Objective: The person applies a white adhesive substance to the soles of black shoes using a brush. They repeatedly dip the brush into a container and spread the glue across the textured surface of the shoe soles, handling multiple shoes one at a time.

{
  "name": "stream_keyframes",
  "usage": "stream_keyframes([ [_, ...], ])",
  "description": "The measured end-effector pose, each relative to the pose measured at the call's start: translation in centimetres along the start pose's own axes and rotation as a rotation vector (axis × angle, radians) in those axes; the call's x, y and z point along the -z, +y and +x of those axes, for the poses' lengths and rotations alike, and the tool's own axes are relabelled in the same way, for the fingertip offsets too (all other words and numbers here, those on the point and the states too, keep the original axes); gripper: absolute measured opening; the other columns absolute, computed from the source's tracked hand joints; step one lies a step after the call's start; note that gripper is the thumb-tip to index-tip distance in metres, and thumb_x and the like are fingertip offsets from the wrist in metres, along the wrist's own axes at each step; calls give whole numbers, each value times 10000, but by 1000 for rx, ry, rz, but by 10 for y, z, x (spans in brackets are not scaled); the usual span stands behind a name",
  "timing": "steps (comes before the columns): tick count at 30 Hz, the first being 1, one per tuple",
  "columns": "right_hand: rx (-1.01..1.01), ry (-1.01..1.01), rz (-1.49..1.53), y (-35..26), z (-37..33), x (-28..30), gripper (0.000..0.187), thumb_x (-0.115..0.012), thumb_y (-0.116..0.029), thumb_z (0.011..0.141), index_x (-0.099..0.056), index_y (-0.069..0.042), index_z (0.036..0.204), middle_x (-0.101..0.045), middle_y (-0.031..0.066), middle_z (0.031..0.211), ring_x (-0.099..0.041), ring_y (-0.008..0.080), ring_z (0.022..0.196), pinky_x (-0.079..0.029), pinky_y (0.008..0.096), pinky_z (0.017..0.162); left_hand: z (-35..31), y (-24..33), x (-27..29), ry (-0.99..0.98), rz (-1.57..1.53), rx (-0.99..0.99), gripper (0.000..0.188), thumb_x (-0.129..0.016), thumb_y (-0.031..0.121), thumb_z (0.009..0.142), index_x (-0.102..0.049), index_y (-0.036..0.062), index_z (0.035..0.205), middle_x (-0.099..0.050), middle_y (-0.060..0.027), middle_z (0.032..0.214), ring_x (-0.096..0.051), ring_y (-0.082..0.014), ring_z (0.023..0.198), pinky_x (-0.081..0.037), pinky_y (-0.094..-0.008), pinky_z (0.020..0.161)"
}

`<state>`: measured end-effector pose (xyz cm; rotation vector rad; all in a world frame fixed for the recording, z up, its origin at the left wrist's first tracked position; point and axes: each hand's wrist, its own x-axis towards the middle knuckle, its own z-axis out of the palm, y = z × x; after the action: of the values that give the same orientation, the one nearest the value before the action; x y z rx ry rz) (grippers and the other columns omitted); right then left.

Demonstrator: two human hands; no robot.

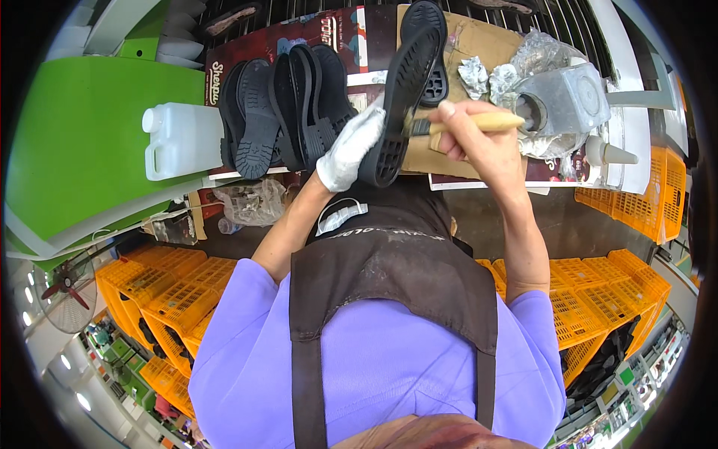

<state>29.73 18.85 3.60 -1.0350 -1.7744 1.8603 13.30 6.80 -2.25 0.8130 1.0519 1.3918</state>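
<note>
My left hand [350, 150], in a white glove, is closed on the side of a black shoe sole [408, 93]. The sole is tilted, with its cavities facing up and to the right. Bare-skinned, my right hand [479, 135] grips a brush [486, 123] by its wooden handle. The bristles touch or nearly touch the sole's right edge; I cannot tell which. Behind the held sole lies another black sole [437, 78] on brown cardboard [471, 45]. Several more black soles [258, 112] stand in a row to the left of my gloved hand.
Left of the soles is a white plastic jug [183, 141] on a green surface [90, 142]. A cloudy plastic container [572, 97] lies at the right among crumpled wrapping [542, 56], with a nozzle bottle [609, 153] nearby. Orange crates [164, 284] stand at both sides, and a fan [67, 288] is far left.
</note>
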Motion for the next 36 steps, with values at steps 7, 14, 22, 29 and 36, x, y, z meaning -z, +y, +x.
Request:
stream_keyframes([
  [7,489,-16,-221,-2,6,9,91,-633,-99,833,-669,-22,864,-602,48,665,-556,115,568,-436,232,504,-2,-16,12,-49,-566,41,484,-239,327,997,-354,20,1352,-511,-116,1246,-561,-203,1047,-455,-333,915],
  [14,831,-422,-384,4,-17,-15,296,-731,-24,669,-675,-87,952,-585,63,746,-573,198,659,-464,317,586,7,-15,14,94,-619,76,501,-262,406,982,-480,22,1220,-624,-136,1008,-623,-220,873,-507,-351,812],
  [22,583,-109,-244,18,36,21,154,-613,-79,827,-670,-30,961,-638,73,793,-601,162,706,-477,280,617,0,-16,11,-59,-730,153,580,-278,467,961,-448,6,1268,-593,-197,1096,-634,-281,877,-531,-363,782],
  [29,733,-448,-301,1,-13,-1,146,-643,-39,766,-664,-33,910,-620,94,737,-595,230,652,-460,306,575,5,-14,14,86,-742,50,556,-263,458,968,-463,19,1242,-597,-179,1057,-621,-270,879,-506,-371,795],
  [36,686,-311,51,-13,-29,17,138,-633,-21,741,-678,17,867,-652,133,761,-607,204,627,-469,285,561,7,-9,19,-125,-948,-56,596,-321,477,938,-486,-27,1210,-590,-252,1015,-600,-366,804,-481,-436,747],
])
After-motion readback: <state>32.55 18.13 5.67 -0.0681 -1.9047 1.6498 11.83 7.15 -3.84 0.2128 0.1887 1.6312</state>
